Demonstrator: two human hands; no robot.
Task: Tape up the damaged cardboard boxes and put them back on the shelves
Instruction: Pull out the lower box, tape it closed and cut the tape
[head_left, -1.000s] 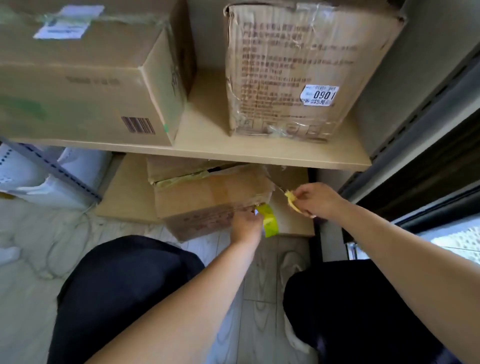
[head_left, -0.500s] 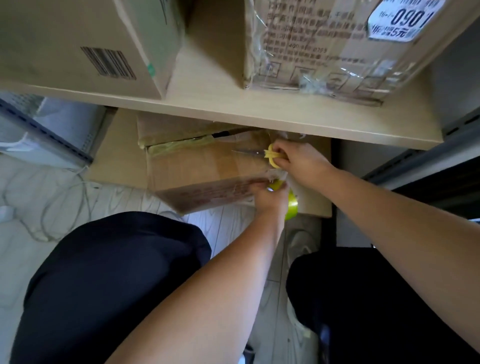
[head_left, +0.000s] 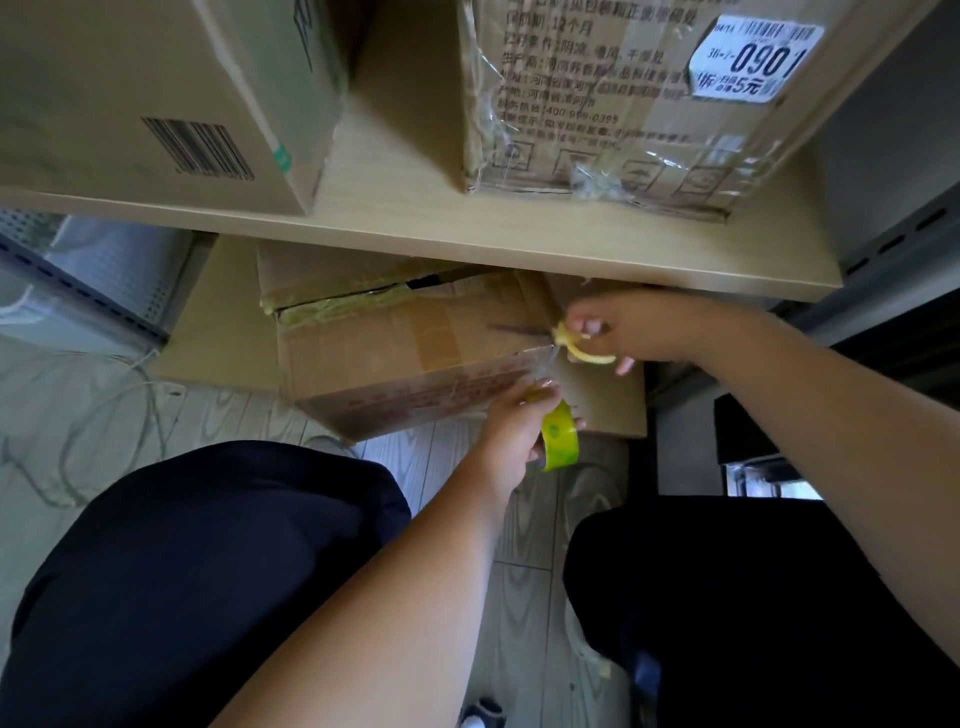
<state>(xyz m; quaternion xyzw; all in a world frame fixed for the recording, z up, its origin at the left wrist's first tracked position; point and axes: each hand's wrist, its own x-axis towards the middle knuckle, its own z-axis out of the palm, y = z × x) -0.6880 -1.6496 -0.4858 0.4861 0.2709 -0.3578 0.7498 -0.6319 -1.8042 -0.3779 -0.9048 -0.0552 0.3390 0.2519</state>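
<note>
A worn cardboard box (head_left: 395, 358) with a split top seam sits on the low shelf board (head_left: 218, 332) under the upper shelf. My left hand (head_left: 514, 431) grips a green-yellow tape roll (head_left: 560, 439) at the box's lower right corner, with clear tape stretched up from it. My right hand (head_left: 639, 327) holds yellow-handled scissors (head_left: 566, 340), their blades open over the tape at the box's right edge.
The upper wooden shelf (head_left: 467, 234) carries two boxes: a plain one with a barcode (head_left: 156, 93) at left and a tape-wrapped one with a white label (head_left: 623, 93) at right. White cables (head_left: 78, 415) lie on the floor at left. My dark-trousered knees fill the foreground.
The view has dropped closer to the low box. My right hand has brought the scissors from beside the box onto the tape, and the blades are now open.
</note>
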